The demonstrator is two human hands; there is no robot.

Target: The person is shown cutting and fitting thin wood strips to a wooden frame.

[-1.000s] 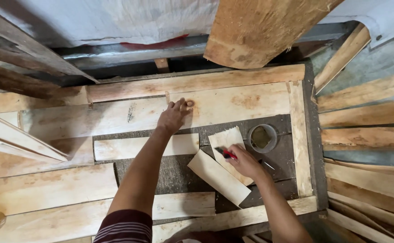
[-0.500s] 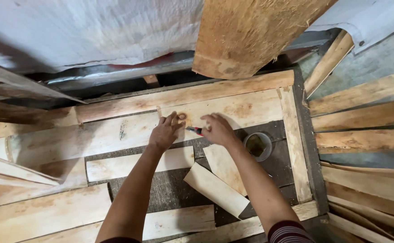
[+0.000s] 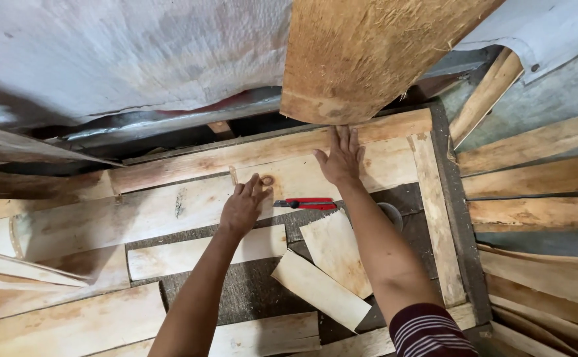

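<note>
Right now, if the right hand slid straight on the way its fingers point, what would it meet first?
The right hand lies flat on a pale veneer sheet, fingers pointing away from the person. Straight on, it would likely meet the big curved bark slab overhanging just beyond the fingertips, though depth is unclear.

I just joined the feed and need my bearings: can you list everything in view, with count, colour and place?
Thin pale wood veneer sheets: many, light tan, laid flat across the work surface and stacked at right.
Loose cut veneer pieces: two, pale, lying near the middle, below the knife.
Red-handled utility knife: one, red and black, lying flat between the hands.
Small round dark container: one, mostly hidden behind the right forearm.
Large rough brown wood slab: one, overhanging at top.
White woven sheet: one, top left.
Left hand: pressed on a veneer sheet, left of the knife.
Right hand: flat, fingers spread, on the upper veneer sheet.
</note>
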